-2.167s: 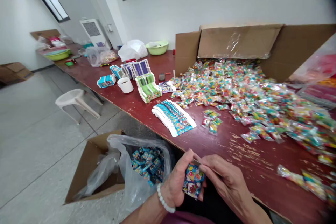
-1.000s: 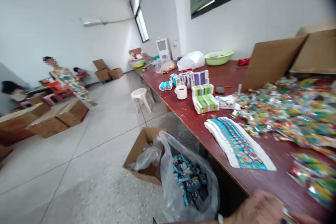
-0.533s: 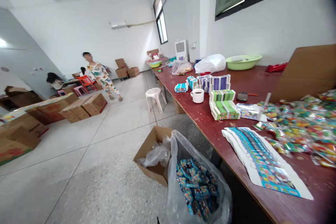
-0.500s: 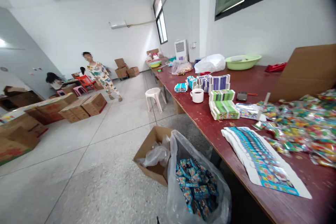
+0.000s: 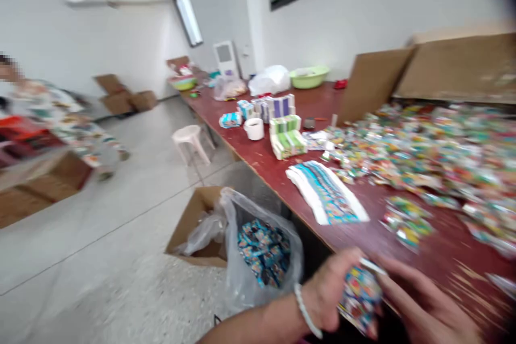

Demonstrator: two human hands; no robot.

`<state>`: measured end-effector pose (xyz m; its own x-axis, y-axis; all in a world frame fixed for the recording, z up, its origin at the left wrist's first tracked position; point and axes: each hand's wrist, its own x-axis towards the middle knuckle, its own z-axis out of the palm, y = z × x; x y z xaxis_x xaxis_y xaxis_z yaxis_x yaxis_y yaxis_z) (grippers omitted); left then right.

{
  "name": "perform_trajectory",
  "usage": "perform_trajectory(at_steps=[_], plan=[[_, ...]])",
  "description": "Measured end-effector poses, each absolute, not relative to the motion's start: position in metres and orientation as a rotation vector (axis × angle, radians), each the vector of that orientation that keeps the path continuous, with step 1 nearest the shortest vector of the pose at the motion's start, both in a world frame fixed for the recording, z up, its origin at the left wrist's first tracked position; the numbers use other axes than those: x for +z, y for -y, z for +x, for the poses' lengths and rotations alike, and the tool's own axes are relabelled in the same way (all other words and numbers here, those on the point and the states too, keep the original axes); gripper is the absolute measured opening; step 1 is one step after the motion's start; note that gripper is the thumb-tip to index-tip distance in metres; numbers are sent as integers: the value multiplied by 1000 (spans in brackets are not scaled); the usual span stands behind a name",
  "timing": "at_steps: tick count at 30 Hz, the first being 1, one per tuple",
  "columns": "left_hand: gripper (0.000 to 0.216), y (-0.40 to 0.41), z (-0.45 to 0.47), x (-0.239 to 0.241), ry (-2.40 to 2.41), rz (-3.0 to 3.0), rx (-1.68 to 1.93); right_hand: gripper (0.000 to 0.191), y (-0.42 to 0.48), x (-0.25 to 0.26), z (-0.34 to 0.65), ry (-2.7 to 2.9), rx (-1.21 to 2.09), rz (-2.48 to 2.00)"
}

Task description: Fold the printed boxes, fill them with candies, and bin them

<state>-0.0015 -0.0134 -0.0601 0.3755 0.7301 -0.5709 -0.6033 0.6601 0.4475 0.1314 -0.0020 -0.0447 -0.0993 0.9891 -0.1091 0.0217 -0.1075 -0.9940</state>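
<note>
My left hand (image 5: 328, 287), with a pale bracelet at the wrist, is closed round a small colourful printed box (image 5: 360, 295) at the table's front edge. Against the other side of that box is my right hand (image 5: 427, 303), its fingers at the white top flap; motion blurs them. A fanned stack of flat blue-and-white printed cartons (image 5: 328, 193) lies on the table beyond. To its right are a small group of wrapped candies (image 5: 407, 220) and a large heap of them (image 5: 435, 145). Below the table edge, a clear plastic bag (image 5: 296, 247) holds many small blue boxes (image 5: 264, 252).
On the dark red table (image 5: 258, 158) stand green-and-white cartons (image 5: 287, 137), a white mug (image 5: 253, 129) and a green basin (image 5: 309, 76). A cardboard box (image 5: 181, 231) and a white stool (image 5: 192, 137) are on the floor. A person (image 5: 52, 107) is at the left.
Both my hands have come into view with a small printed box. The view has swung right, so the table and bag appear further left. The person at the left appears nearer.
</note>
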Motion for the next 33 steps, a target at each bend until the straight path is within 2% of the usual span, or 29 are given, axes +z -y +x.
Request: perform_trajectory(at_steps=[2, 6, 10, 14, 19, 23, 29, 33], plan=[[45, 13, -6, -43, -804, 212, 965, 50, 6, -33, 129, 1114, 1365, -1279], [44, 7, -9, -26, -797, 291, 1032, 41, 1, -21, 119, 1042, 1375, -1197], [43, 7, -2, -25, -825, 316, 1068, 35, 4, -24, 123, 1097, 1488, -1157], [42, 7, 1, -28, -816, 360, 1014, 27, 3, -27, 131, 1179, 1397, -1140], [42, 3, -5, -30, -801, 433, 952, 31, -5, -23, 137, 1247, 1258, -1143], [40, 2, -6, -31, -799, 395, 937, 16, -5, -18, 143, 1531, 1244, -1098], [54, 5, -1, -33, -859, 432, 889, 15, -8, -16, 147, 1506, 1344, -1199], [66, 4, 0, -33, -833, 484, 846, 21, -14, -12, 150, 1451, 1488, -1166]])
